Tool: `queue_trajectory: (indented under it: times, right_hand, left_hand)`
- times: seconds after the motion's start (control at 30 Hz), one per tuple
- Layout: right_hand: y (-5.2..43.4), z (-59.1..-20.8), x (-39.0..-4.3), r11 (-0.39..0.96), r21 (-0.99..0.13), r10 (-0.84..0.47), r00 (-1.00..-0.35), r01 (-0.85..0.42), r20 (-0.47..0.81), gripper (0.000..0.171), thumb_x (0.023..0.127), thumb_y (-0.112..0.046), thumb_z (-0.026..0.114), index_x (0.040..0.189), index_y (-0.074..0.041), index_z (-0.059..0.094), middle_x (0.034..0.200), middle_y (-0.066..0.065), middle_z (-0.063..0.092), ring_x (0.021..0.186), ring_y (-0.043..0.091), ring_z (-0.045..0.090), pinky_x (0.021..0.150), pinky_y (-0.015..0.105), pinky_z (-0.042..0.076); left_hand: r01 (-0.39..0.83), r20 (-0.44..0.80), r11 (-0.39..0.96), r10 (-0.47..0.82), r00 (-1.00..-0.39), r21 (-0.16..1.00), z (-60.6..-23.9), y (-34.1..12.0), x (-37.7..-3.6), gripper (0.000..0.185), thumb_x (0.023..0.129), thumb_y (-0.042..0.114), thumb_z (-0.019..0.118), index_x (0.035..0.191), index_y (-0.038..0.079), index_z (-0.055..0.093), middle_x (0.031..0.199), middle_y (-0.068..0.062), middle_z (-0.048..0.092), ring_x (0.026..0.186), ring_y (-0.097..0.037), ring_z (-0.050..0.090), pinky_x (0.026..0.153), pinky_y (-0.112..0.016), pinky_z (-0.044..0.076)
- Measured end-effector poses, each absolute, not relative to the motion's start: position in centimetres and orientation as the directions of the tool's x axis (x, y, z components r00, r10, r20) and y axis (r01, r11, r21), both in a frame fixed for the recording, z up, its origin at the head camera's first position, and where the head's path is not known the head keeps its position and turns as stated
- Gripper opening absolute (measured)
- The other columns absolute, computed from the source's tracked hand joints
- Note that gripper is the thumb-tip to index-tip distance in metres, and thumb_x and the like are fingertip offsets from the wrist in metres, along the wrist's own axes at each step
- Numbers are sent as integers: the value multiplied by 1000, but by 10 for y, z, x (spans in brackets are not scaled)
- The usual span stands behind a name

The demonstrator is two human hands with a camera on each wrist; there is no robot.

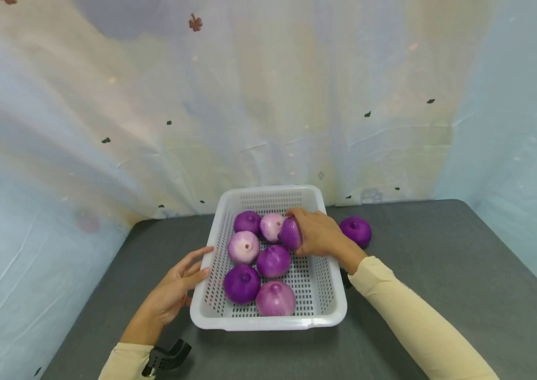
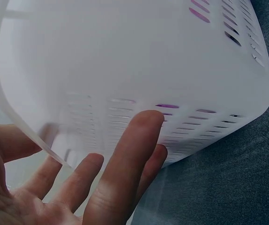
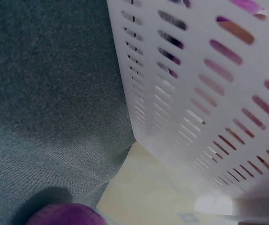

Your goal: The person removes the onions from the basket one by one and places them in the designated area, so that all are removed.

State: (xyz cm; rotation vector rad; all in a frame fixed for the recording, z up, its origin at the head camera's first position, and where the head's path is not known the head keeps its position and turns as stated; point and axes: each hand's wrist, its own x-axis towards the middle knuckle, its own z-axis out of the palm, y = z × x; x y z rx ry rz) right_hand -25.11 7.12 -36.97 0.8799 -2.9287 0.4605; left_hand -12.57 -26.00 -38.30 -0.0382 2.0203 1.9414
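A white plastic basket [image 1: 268, 323] with slotted walls holds several onions, some deep purple and some pale pink. My right hand [image 1: 318, 232] reaches over the basket's right side and grips a purple onion [image 1: 290, 234] inside it, near the back. Close by lie a pale onion [image 1: 270, 226] and a purple onion [image 1: 274, 261]. At the left rim, my left hand [image 1: 173, 290] touches the basket with its fingers spread and fairly straight. Seen from the left wrist, the fingers [image 2: 125, 168] lie along the basket's outer wall [image 2: 101, 56]. The right hand is hidden behind the slotted wall [image 3: 195, 93] in its wrist view.
One more purple onion [image 1: 355, 231] lies on the dark grey tabletop [image 1: 420, 264], just right of the basket. A patterned pale curtain [image 1: 268, 105] hangs behind the table's back edge and along its sides.
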Motion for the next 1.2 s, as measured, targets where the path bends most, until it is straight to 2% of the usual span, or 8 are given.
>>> queue_trajectory:
  times: [0.2, 0.43, 0.57, 0.67, 0.8, 0.9, 1.1, 1.2]
  right_hand:
    - [71, -369, -250, 793, -263, -534, -834, -550, 137, 99, 61, -30, 91, 146, -18, 39, 139, 5, 51, 98, 30, 59, 86, 45, 53]
    - [71, -370, -252, 795, -302, -513, -849, -527, 130, 94, 64, -35, 88, 144, -20, 42, 139, 1, 53, 99, 28, 58, 87, 44, 53]
    - [72, -369, -251, 777, -384, -487, -862, -500, 137, 93, 65, -37, 87, 146, -20, 44, 138, 2, 57, 105, 29, 58, 90, 47, 52]
    - [75, -369, -251, 736, -480, -469, -871, -477, 147, 95, 68, -39, 87, 149, -21, 41, 136, 6, 59, 108, 28, 62, 85, 44, 57]
    - [82, -367, -250, 583, -677, -476, -864, -450, 164, 97, 73, -33, 88, 153, -24, 35, 141, 8, 53, 114, 29, 63, 78, 42, 60]
    - [89, -362, -247, 460, -767, -494, -847, -448, 198, 98, 74, -29, 88, 154, -23, 33, 144, 9, 49, 119, 31, 57, 84, 47, 58]
    - [107, -355, -236, 464, -780, -465, -865, -420, 189, 97, 75, -31, 87, 155, -22, 32, 144, 14, 48, 120, 36, 54, 77, 42, 61]
    - [118, -356, -230, 489, -771, -444, -877, -407, 182, 97, 76, -32, 87, 155, -20, 32, 142, 15, 50, 120, 35, 55, 83, 43, 60]
  left_hand:
    - [-259, -267, 65, 213, -940, 964, -382, -260, -125, 63, 101, 27, 60, 155, 26, 29, 160, -16, 33, 110, -24, 66, 78, -53, 59]
    - [-256, -261, 52, 211, -942, 965, -382, -260, -125, 62, 101, 25, 60, 155, 25, 30, 158, -14, 38, 108, -23, 67, 78, -53, 59]
    - [-254, -259, 53, 210, -943, 966, -382, -260, -126, 62, 100, 25, 60, 155, 25, 30, 156, -13, 40, 108, -23, 67, 78, -53, 59]
    - [-256, -262, 56, 208, -942, 965, -382, -260, -127, 62, 101, 25, 60, 155, 26, 30, 157, -14, 39, 108, -23, 67, 78, -53, 59]
    - [-259, -266, 61, 203, -942, 964, -381, -259, -126, 63, 101, 25, 60, 156, 27, 29, 159, -15, 35, 108, -24, 67, 78, -54, 59]
    - [-264, -271, 62, 197, -942, 962, -380, -258, -125, 63, 101, 25, 59, 156, 28, 29, 161, -15, 33, 110, -24, 67, 78, -54, 59]
    - [-272, -278, 56, 191, -942, 961, -380, -258, -124, 64, 100, 25, 60, 156, 29, 29, 161, -15, 32, 111, -25, 66, 78, -54, 59]
    - [-275, -280, 50, 191, -941, 960, -381, -259, -124, 64, 100, 25, 60, 156, 29, 29, 161, -15, 32, 112, -26, 65, 78, -55, 58]
